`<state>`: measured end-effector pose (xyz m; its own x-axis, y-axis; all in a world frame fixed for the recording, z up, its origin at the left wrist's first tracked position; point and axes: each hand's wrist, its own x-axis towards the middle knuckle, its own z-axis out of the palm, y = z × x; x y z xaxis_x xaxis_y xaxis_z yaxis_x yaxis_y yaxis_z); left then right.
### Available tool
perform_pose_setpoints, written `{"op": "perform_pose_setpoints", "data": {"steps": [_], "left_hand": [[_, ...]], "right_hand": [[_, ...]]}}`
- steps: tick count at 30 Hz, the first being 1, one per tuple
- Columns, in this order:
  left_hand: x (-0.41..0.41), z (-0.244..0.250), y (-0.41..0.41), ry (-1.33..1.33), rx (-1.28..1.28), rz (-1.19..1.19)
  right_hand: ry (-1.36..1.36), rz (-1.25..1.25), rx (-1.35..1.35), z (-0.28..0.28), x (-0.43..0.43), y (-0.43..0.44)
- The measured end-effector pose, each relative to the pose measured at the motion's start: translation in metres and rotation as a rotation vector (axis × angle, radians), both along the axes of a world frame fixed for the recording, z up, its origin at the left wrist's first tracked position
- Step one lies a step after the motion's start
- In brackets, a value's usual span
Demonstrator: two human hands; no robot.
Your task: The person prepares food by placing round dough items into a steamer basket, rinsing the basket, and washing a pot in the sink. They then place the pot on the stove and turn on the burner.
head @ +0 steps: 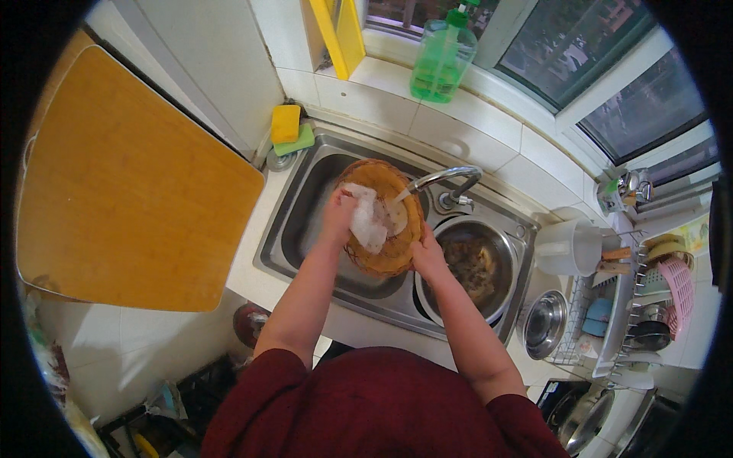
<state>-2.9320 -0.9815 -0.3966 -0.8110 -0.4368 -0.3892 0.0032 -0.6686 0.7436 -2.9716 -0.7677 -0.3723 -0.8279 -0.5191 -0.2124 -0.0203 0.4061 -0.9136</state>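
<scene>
Over the left basin of a stainless steel double sink point(274, 229), my right hand point(428, 252) grips the right rim of a round brown woven basket point(378, 262). My left hand point(339, 216) holds a white, wet-looking cloth or mesh point(367, 222) against the inside of the basket. The basket is tilted, its hollow facing up towards me. Water runs from the chrome faucet point(444, 176) into it. In the right basin sits a steel bowl point(511, 246) with brownish pieces point(472, 269) in water; what they are is unclear.
A yellow sponge point(285, 123) lies on a green one point(296, 142) at the sink's back left corner. A green soap pump bottle point(441, 68) stands on the windowsill. A large wooden board point(137, 189) is on the left. A dish rack point(613, 320) and steel bowl point(546, 324) are on the right.
</scene>
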Motion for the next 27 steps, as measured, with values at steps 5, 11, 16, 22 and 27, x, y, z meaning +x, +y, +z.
{"op": "perform_pose_setpoints", "data": {"steps": [5, 11, 16, 22, 27], "left_hand": [[-0.019, 0.044, 0.000, 0.057, -0.237, -0.041], [-0.030, 0.003, 0.031, -0.024, -1.533, -0.210], [-0.031, 0.005, 0.062, -0.195, -1.873, -0.253], [-0.030, -0.007, 0.053, -0.182, -1.818, -0.374], [-0.026, -0.044, -0.004, -0.051, -0.930, -0.165]], "right_hand": [[-0.271, -0.020, -0.038, 0.020, -0.001, -0.002], [-0.460, -0.099, -0.122, 0.037, 0.003, -0.013], [-0.063, -0.013, -0.117, -0.005, -0.004, -0.009], [-0.314, -0.105, -0.147, 0.025, 0.007, -0.007], [-0.358, -0.101, -0.079, 0.041, 0.002, -0.007]]}}
